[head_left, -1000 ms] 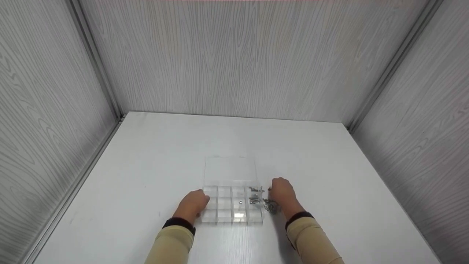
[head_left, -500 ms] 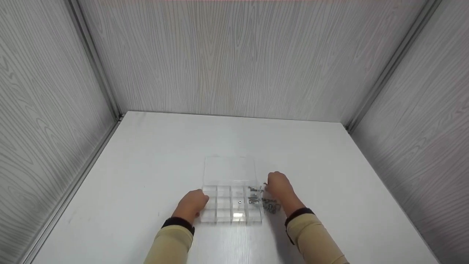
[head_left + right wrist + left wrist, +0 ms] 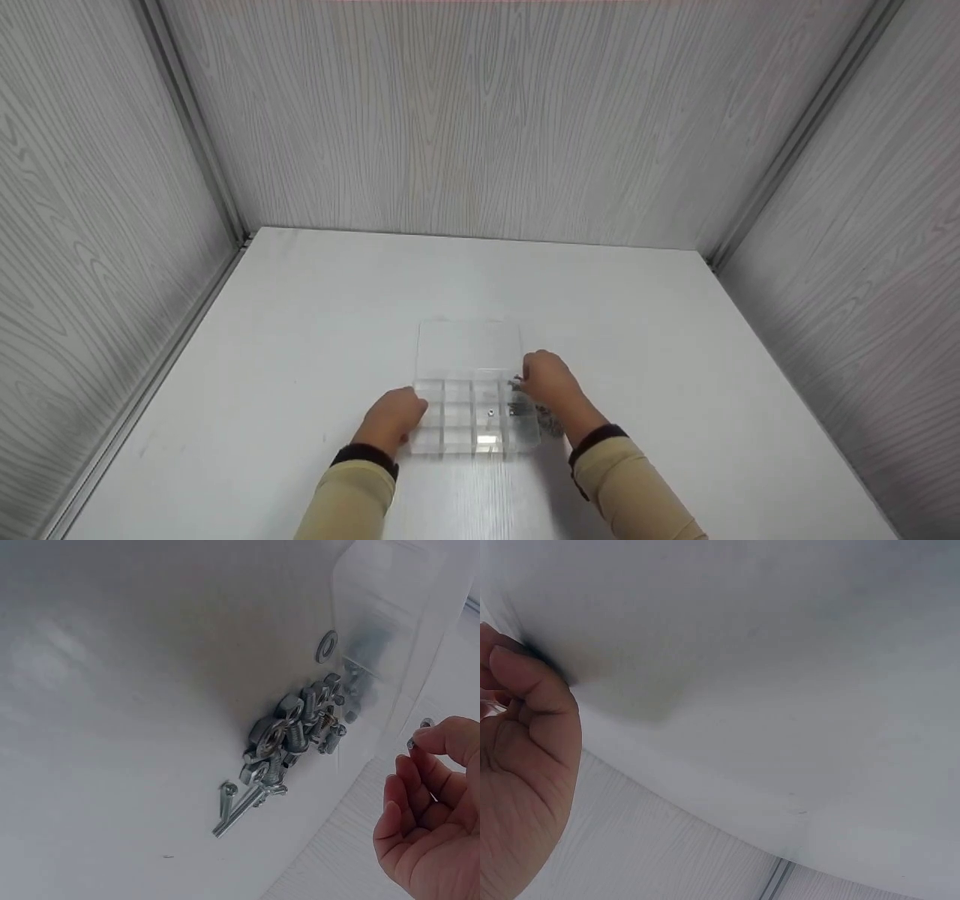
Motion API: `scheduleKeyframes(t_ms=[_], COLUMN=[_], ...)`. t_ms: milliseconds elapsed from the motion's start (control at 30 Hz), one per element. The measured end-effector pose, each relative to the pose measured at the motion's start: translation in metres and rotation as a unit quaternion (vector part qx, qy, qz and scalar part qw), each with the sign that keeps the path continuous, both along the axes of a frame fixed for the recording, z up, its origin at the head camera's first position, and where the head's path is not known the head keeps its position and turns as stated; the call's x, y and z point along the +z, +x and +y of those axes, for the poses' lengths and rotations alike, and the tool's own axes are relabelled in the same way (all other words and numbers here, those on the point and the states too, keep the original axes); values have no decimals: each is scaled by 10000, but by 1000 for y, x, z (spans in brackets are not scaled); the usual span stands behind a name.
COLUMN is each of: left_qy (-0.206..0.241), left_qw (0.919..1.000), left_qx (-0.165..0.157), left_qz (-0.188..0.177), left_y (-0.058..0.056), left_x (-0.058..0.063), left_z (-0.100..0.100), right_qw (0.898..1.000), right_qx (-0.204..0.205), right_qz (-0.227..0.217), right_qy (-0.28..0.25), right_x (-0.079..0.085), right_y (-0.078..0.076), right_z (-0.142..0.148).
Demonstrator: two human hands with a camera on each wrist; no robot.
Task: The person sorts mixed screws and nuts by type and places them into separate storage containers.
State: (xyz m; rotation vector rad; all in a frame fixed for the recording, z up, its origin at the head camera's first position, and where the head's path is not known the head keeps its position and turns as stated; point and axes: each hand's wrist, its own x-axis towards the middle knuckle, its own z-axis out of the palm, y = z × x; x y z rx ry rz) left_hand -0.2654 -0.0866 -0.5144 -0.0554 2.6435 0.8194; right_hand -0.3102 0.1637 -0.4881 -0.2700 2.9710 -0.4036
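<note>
A clear plastic compartment box (image 3: 473, 431) lies on the white table, its clear lid (image 3: 469, 346) folded back behind it. My left hand (image 3: 395, 418) grips the box's left side; in the left wrist view only its curled fingers and a bit of clear edge show. Over the far right compartment, my right hand (image 3: 553, 382) pinches a small metal screw (image 3: 425, 723) between thumb and finger; most of it is covered. Several screws (image 3: 517, 410) lie in a right-column compartment, and a small nut (image 3: 490, 413) in the column beside it.
Right of the box, loose bolts and nuts (image 3: 281, 739) lie in a pile, partly behind my right forearm in the head view. A flat washer (image 3: 326, 646) lies near the box wall. Wood-grain panels (image 3: 480, 120) enclose the table at back and sides.
My right hand has moved from beside the pile, away from me and then left, to over the box's far right compartment with the screw. My left hand has stayed at the box.
</note>
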Motion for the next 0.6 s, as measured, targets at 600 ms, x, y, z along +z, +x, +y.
scheduleKeyframes(t_ms=[600], left_qy=[-173], left_qw=[9998], left_qx=[-61], left_qz=[106], left_y=[0], left_x=[2], left_z=[-1], right_qw=[9997], right_qx=[-246], right_qz=[-50], right_qy=[27], right_x=[2], right_y=[-1], right_z=[19])
